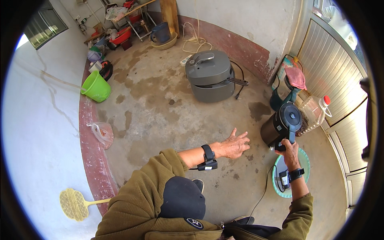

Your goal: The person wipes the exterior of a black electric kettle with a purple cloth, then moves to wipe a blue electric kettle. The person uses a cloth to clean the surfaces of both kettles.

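My right hand (289,153) is wrapped round the handle of a dark electric kettle (276,127) with a black lid. The kettle is beside a large clear plastic jug (313,113) with a red cap; whether it touches the floor I cannot tell. Stretched out over the floor, my left hand (235,145) has its fingers spread and holds nothing. Under my right wrist lies a pale green basin (306,161). Each wrist wears a strapped black device. Farther off stands a grey pot-like appliance (213,91) with a tilted grey lid (208,68) on top.
A green bucket (96,86) and a plastic bag (103,135) sit along the left wall. A yellow fly swatter (75,204) leans there too. At the back are a dark blue jug (161,33) in a basin and a cluttered rack. A metal door (330,72) bounds the right.
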A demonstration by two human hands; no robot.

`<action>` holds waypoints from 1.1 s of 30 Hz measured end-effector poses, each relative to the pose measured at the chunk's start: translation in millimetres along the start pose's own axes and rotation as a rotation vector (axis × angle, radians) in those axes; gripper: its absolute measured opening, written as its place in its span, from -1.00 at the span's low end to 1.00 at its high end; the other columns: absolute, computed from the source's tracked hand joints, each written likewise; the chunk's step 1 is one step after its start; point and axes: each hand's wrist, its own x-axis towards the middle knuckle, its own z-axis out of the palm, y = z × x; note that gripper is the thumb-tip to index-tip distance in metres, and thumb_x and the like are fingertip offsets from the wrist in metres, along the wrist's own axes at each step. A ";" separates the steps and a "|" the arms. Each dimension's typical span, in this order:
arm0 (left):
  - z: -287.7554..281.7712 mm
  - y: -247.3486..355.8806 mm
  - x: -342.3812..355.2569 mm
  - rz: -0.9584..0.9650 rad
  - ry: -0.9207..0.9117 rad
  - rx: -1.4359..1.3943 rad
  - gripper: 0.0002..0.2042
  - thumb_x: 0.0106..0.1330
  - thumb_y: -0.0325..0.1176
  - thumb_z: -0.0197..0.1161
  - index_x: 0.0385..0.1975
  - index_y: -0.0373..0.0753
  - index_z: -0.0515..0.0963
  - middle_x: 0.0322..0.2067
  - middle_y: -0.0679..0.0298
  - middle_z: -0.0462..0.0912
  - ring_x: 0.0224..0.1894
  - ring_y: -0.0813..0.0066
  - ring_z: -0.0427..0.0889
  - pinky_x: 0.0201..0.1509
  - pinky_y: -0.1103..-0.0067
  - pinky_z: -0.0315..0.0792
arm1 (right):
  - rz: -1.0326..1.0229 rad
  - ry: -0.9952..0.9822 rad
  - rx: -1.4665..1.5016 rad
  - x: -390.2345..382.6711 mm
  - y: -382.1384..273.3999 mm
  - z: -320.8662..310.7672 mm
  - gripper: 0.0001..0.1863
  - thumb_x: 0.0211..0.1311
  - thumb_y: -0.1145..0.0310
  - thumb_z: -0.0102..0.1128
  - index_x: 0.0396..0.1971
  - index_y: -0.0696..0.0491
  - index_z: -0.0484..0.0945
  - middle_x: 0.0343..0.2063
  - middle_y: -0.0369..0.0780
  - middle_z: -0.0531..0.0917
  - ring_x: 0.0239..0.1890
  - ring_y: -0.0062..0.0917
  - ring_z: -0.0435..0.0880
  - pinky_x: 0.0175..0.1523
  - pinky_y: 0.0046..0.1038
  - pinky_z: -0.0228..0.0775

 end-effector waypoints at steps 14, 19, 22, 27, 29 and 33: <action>21.6 -10.1 -1.1 0.054 0.066 -0.049 -0.61 0.29 -0.35 0.23 0.14 -0.13 0.62 0.33 0.07 0.39 0.55 -0.02 0.14 0.43 -0.41 -0.02 | -0.018 -0.070 -0.020 11.8 -10.9 2.6 -0.72 0.14 0.26 0.26 -0.24 0.14 0.55 -0.31 -0.25 0.57 -0.30 -0.43 0.64 -0.30 -0.28 0.73; 22.2 -11.0 -2.7 0.066 0.035 -0.038 -0.61 0.28 -0.36 0.25 0.14 -0.13 0.62 0.33 0.06 0.39 0.55 -0.02 0.13 0.42 -0.42 -0.01 | -0.015 -0.178 -0.080 15.1 -16.9 -16.8 -0.55 0.25 0.12 0.33 -0.05 0.17 0.55 -0.20 -0.21 0.58 -0.16 -0.38 0.69 -0.19 -0.27 0.76; 25.0 -17.9 -4.8 0.046 0.030 -0.047 -0.61 0.26 -0.33 0.26 0.12 -0.11 0.62 0.31 0.06 0.42 0.53 -0.03 0.17 0.39 -0.45 0.01 | -0.038 -0.188 -0.373 11.9 -7.1 -58.5 -0.25 0.37 -0.22 0.22 0.31 0.07 0.45 0.12 -0.13 0.57 0.13 -0.35 0.61 -0.02 -0.23 0.67; 34.0 -32.6 -21.1 0.089 0.108 -0.050 -0.62 0.23 -0.28 0.25 0.08 -0.06 0.61 0.25 0.09 0.50 0.47 -0.05 0.28 0.33 -0.47 0.07 | -0.081 0.146 -0.705 -13.3 67.3 -137.2 -0.56 0.36 0.22 0.28 0.13 0.16 0.62 -0.06 -0.09 0.76 -0.13 -0.32 0.76 -0.03 -0.33 0.62; 33.0 -31.8 -22.5 0.093 -0.006 -0.032 -0.53 0.32 -0.34 0.30 0.26 0.02 0.49 0.35 0.17 0.38 0.54 0.02 0.18 0.45 -0.34 -0.06 | -0.179 0.228 -0.806 -35.3 107.7 -155.4 -0.70 0.32 0.33 0.28 -0.06 0.20 0.70 -0.19 -0.06 0.78 -0.21 -0.36 0.77 -0.10 -0.36 0.61; 16.9 -15.6 -15.4 0.171 0.013 -0.053 -0.53 0.35 -0.42 0.27 0.28 -0.04 0.51 0.36 0.19 0.42 0.52 0.08 0.24 0.49 -0.23 -0.01 | -0.382 0.255 -1.077 -57.0 139.4 -169.8 -0.83 0.27 0.37 0.18 -0.27 0.04 0.72 -0.30 -0.02 0.75 -0.24 -0.03 0.73 -0.16 -0.12 0.57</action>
